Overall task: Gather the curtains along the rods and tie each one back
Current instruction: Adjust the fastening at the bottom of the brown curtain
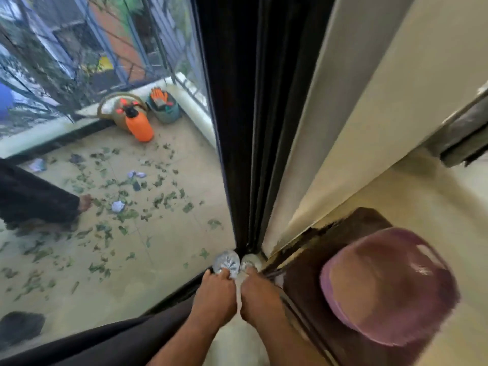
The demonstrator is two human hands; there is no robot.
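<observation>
The dark curtain [245, 128] hangs in the middle of the view, pushed together into tight folds beside the pale wall [356, 128]. It drops from far up at the top down to the hands near the bottom. So the gathering of this curtain looks done. The tying looks like the step going on now.

The left hand [214, 297] has its fingers curled round a shiny, crinkly thing [226, 262] at the foot of the folds. It may be the tie-back, but it is too blurry to be sure. The right hand [260, 299] sits just beside it, and its grip is curled on a pale, soft piece [249, 261] right next to the shiny one. I cannot see a knot yet, so the tie seems not finished. Any other curtains are out of view, so I cannot tell what is left there.

Outside the glass, far on the left, a green bucket [165, 112] holds orange gloves [159, 96] and some small tools. An orange spray bottle [138, 126] stands just beside it. Leaves [105, 207] lie all over the balcony floor [171, 233]. Near on the right is a purple stool [388, 286].
</observation>
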